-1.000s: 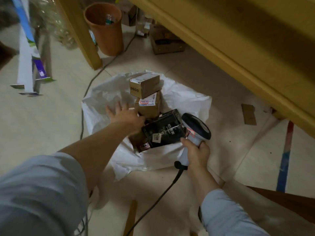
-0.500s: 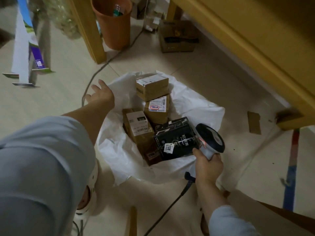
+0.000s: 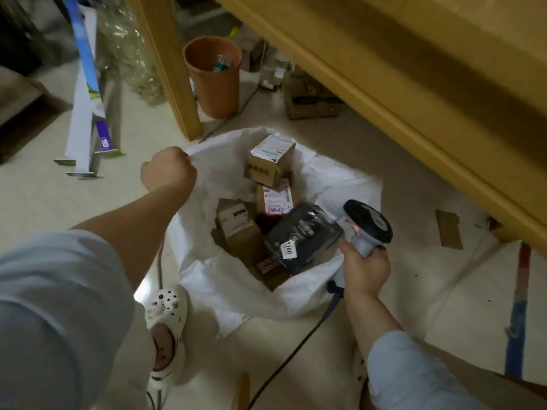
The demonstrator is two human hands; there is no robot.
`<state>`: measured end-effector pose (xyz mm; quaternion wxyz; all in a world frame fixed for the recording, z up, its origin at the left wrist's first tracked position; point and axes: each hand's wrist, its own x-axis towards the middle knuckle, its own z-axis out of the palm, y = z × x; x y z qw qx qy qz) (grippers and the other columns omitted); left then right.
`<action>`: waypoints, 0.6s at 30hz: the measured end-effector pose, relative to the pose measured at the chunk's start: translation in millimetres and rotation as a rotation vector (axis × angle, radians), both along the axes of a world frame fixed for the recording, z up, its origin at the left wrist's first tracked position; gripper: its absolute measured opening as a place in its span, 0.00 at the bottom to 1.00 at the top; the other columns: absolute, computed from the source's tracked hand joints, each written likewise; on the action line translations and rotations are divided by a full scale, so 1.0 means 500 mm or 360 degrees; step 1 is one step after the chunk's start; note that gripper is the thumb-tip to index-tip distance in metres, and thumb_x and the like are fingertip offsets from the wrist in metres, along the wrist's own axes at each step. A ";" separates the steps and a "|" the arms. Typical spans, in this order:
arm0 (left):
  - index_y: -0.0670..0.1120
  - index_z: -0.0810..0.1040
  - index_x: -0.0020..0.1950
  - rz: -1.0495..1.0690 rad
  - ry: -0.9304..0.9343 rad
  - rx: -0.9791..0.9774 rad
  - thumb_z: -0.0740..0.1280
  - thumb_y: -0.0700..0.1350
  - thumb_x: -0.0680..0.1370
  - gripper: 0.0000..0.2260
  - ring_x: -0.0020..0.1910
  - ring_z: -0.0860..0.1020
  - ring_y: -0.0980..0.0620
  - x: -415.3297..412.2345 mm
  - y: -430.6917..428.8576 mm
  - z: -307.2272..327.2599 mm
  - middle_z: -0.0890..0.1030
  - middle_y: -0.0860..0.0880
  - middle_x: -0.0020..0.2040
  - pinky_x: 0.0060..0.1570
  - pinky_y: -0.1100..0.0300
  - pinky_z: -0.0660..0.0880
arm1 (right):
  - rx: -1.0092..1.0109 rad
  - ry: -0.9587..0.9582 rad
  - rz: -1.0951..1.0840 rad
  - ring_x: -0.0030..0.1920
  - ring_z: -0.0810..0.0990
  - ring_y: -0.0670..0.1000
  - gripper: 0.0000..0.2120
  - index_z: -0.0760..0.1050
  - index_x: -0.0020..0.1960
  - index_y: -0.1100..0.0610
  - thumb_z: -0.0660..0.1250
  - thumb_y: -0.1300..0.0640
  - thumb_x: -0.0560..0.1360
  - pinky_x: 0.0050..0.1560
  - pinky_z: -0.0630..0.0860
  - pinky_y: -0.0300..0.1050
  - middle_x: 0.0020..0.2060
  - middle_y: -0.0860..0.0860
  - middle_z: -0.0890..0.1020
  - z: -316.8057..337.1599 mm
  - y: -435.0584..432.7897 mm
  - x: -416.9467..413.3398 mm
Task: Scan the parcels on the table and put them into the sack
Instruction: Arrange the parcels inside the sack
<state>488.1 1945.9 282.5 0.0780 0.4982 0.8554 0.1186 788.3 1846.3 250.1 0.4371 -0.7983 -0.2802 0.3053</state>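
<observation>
Sack: the white sack (image 3: 236, 294) lies on the floor (image 3: 444, 294) beside the counter, its mouth spread wide and facing up.
Parcels inside: a black parcel (image 3: 302, 236) with a white "108" tag sits nearest the scanner. A brown box (image 3: 236, 224) is just beside it. A labelled box (image 3: 276, 199) stands behind them, and a cardboard box (image 3: 269, 161) rests at the far end, tilted.
Left hand: the left hand (image 3: 168, 170) is closed in a fist on the sack's far rim, fabric bunched in its fingers, arm stretched out over the mouth.
Right hand: the right hand (image 3: 365, 269) is wrapped round the handle of the barcode scanner (image 3: 368, 226), whose head points toward the black parcel. The hand sits at the near rim; whether it also pinches the fabric I cannot tell.
Cable: the scanner cable (image 3: 296, 356) trails from the handle across the floor toward the viewer.
Step in hand: this looks like the packing end of a cycle. Several parcels are in, and the mouth is being held open or straightened.
Next move: probably to let go of the rim and reach up to the counter for another parcel. That calls for finding its barcode before dropping it in. The counter's top is out of view, so how many remain is unknown.
Surroundings: the wooden counter (image 3: 399, 93) runs overhead, its leg (image 3: 170, 69) just behind the sack. An orange bin (image 3: 213, 78) stands past the leg, and a white clog (image 3: 167, 315) is beside the near rim.
</observation>
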 end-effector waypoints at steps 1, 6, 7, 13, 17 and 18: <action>0.40 0.79 0.57 0.0040 -0.0033 0.0079 0.58 0.42 0.79 0.12 0.53 0.77 0.36 -0.010 -0.007 0.025 0.79 0.37 0.53 0.55 0.50 0.70 | 0.0057 0.0008 0.0016 0.55 0.79 0.58 0.19 0.76 0.57 0.64 0.75 0.63 0.68 0.53 0.71 0.44 0.55 0.59 0.81 0.019 0.007 -0.005; 0.42 0.78 0.60 0.0253 -0.0217 0.0468 0.58 0.45 0.80 0.14 0.56 0.76 0.35 -0.033 -0.081 0.097 0.79 0.37 0.55 0.54 0.49 0.71 | 0.0393 0.0022 0.0035 0.54 0.79 0.51 0.24 0.74 0.62 0.64 0.75 0.63 0.69 0.55 0.73 0.42 0.56 0.55 0.80 0.103 0.006 -0.024; 0.42 0.78 0.59 0.0295 -0.0245 0.0463 0.59 0.45 0.80 0.13 0.55 0.76 0.35 -0.039 -0.105 0.090 0.80 0.37 0.54 0.54 0.48 0.71 | 0.0377 0.0006 0.0077 0.54 0.78 0.50 0.24 0.74 0.63 0.65 0.75 0.63 0.69 0.55 0.73 0.41 0.55 0.54 0.79 0.107 0.000 -0.030; 0.40 0.81 0.40 0.0430 -0.0513 -0.0299 0.64 0.39 0.69 0.07 0.41 0.78 0.39 -0.092 -0.235 0.010 0.81 0.39 0.39 0.44 0.54 0.75 | -0.0083 0.0123 0.0092 0.55 0.79 0.59 0.22 0.74 0.61 0.67 0.74 0.64 0.69 0.50 0.70 0.42 0.56 0.60 0.80 0.074 -0.032 -0.026; 0.34 0.79 0.40 0.0642 -0.0687 -0.0202 0.65 0.35 0.68 0.05 0.40 0.78 0.37 -0.123 -0.251 0.009 0.79 0.36 0.38 0.39 0.54 0.73 | -0.0193 0.0048 0.0054 0.56 0.79 0.61 0.24 0.73 0.62 0.67 0.75 0.62 0.69 0.52 0.72 0.46 0.58 0.60 0.79 0.069 -0.034 -0.007; 0.34 0.80 0.40 0.0621 -0.0702 -0.0108 0.65 0.35 0.68 0.06 0.41 0.79 0.36 -0.124 -0.242 0.016 0.79 0.35 0.37 0.38 0.54 0.72 | -0.0200 0.0063 0.0046 0.56 0.79 0.61 0.25 0.73 0.62 0.67 0.75 0.61 0.69 0.52 0.73 0.46 0.58 0.60 0.79 0.073 -0.023 -0.005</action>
